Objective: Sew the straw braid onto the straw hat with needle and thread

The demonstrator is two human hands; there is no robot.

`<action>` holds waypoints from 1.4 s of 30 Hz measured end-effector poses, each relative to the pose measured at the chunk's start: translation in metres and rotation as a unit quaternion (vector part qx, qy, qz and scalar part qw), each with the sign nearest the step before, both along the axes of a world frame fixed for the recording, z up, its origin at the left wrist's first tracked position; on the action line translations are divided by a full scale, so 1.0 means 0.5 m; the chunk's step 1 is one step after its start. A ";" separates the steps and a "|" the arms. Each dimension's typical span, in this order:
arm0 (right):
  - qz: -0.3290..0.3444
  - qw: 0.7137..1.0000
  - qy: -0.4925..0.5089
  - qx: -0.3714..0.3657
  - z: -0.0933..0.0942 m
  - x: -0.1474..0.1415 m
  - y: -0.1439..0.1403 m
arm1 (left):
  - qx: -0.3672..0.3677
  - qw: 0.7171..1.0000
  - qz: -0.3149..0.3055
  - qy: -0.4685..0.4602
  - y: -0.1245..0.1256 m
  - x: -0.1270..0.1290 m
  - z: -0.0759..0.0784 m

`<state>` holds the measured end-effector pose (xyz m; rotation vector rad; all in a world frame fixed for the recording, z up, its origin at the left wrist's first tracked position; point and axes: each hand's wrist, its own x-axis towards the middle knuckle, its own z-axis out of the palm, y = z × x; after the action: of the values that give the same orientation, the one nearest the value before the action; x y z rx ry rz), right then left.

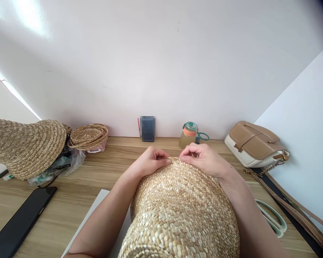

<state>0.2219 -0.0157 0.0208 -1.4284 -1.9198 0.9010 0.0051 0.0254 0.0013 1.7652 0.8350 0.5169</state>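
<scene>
A woven straw hat (pixel 177 211) fills the lower middle of the head view, its far edge pointing at the wall. My left hand (pixel 152 160) pinches that edge between thumb and fingers from the left. A short gap away, my right hand (pixel 200 157) grips the same edge with thumb and bent fingertips. Both forearms run along the hat's sides. Whether anything small, such as a needle, sits in my fingertips is too fine to make out. The hat's near end is cut off by the frame.
Left stand another straw hat (pixel 43 147), a coil of straw braid (pixel 88 136) and a black phone (pixel 23 220). By the wall are a dark upright box (pixel 148 129) and a green-lidded jar (pixel 188 136). At right lie a tan-and-white handbag (pixel 255 143) and green-handled scissors (pixel 274 218).
</scene>
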 end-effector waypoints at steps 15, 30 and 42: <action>-0.060 0.998 0.007 0.035 -0.005 -0.004 0.004 | -0.006 1.000 0.009 -0.001 -0.003 0.001 0.006; -0.063 0.831 0.539 0.120 0.009 0.052 0.017 | -0.197 0.966 0.016 -0.166 0.015 -0.025 -0.006; -0.088 0.828 0.527 0.169 0.033 0.047 -0.001 | -0.188 0.919 0.040 -0.344 0.045 -0.069 -0.023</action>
<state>0.2455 -0.0165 0.0374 -0.6153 -0.9953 0.9105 -0.0292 0.0478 -0.0102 1.0780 0.4596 0.8973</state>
